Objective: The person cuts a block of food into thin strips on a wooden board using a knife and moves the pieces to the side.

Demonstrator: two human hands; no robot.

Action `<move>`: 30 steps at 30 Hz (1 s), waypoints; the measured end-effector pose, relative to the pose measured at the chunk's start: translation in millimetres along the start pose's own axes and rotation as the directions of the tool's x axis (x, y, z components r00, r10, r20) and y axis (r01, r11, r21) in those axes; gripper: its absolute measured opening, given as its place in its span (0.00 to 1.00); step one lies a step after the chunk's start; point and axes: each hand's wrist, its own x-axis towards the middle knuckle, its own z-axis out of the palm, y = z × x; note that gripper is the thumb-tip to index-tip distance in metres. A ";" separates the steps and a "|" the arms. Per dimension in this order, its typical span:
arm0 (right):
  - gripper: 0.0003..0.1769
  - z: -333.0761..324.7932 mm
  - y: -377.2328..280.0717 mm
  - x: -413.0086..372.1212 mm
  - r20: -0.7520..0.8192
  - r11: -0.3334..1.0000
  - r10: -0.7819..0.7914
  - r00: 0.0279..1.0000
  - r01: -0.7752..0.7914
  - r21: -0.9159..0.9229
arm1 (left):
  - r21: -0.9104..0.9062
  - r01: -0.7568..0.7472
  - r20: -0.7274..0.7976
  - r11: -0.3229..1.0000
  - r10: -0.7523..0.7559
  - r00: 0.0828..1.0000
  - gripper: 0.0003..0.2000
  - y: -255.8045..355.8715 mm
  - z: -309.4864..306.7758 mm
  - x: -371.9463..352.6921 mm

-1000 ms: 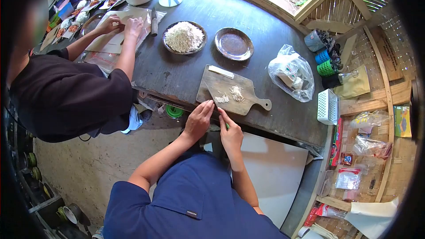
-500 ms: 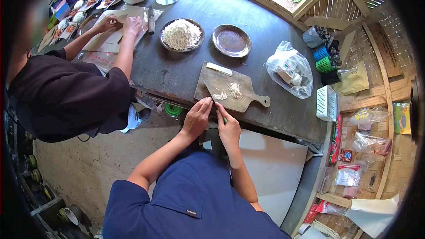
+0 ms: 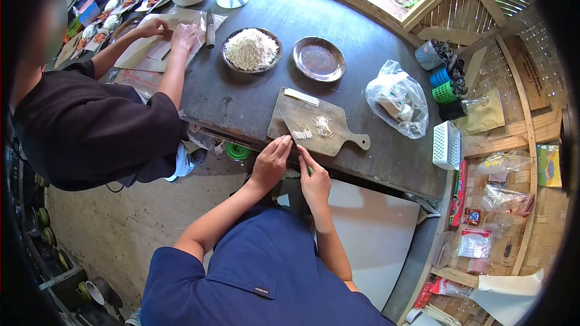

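My left hand (image 3: 270, 166) rests its fingertips on the near edge of a wooden cutting board (image 3: 299, 113); whatever lies under them is hidden. Just to its right, my right hand (image 3: 315, 182) grips a green-handled knife (image 3: 310, 171), index finger stretched forward along it toward the board. Two small heaps of thin white strips (image 3: 322, 125) lie on the board. A flat white slab (image 3: 301, 97) sits at its far edge.
Beyond the board stand a dish of shredded white food (image 3: 251, 49) and an empty metal plate (image 3: 319, 59). A plastic bag (image 3: 397, 99) lies to the right. At the left, a person in black (image 3: 90, 133) has both hands on brown paper (image 3: 158, 48), a knife (image 3: 210, 30) beside it.
My hands stay together at the board's near edge with only slight shifts. The other person's hands have moved a little on the paper.
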 end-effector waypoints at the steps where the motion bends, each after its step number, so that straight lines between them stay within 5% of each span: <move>1: 0.19 -0.1 0.6 0.4 -0.007 1.000 0.007 1.000 -0.007 0.017 | -0.006 0.000 0.003 1.000 0.000 1.000 0.23 1.7 0.9 -0.2; 20: 0.19 -2.1 -1.7 0.9 -0.012 1.000 -0.004 1.000 0.004 0.008 | 0.000 0.014 0.013 1.000 -0.014 1.000 0.23 0.9 -0.8 -0.2; 22: 0.19 -6.9 -14.0 3.7 0.055 0.995 0.091 0.994 -0.089 -0.041 | 0.010 0.008 0.026 1.000 -0.008 1.000 0.23 2.4 -0.4 -2.6; 30: 0.20 1.6 1.2 2.9 -0.002 1.000 0.008 1.000 -0.008 -0.009 | -0.016 0.016 0.003 1.000 -0.016 1.000 0.22 0.2 -0.6 -0.3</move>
